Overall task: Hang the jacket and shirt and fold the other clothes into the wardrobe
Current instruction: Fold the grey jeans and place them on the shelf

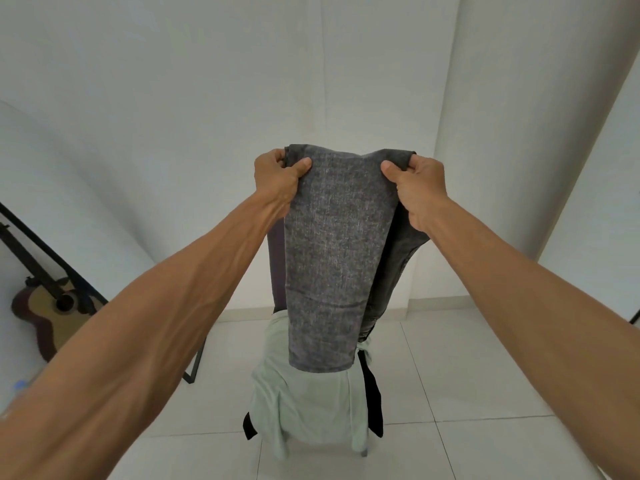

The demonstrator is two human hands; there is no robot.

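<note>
A pair of dark grey jeans [332,244] hangs folded in the air in front of me. My left hand [277,178] grips its upper left corner and my right hand [415,188] grips its upper right corner, both arms stretched forward. Below the jeans stands a chair [364,452] draped with a pale green shirt [311,403]. A black garment [374,400] lies under the shirt and hangs off the right side. A dark purple cloth [276,265] shows over the chair back, behind the jeans. No wardrobe is in view.
A guitar [45,310] leans against the white wall at the left, beside a black metal frame [194,365] that reaches the floor. White walls stand behind the chair and a corner column [519,133] juts out at the right. The floor is pale tile.
</note>
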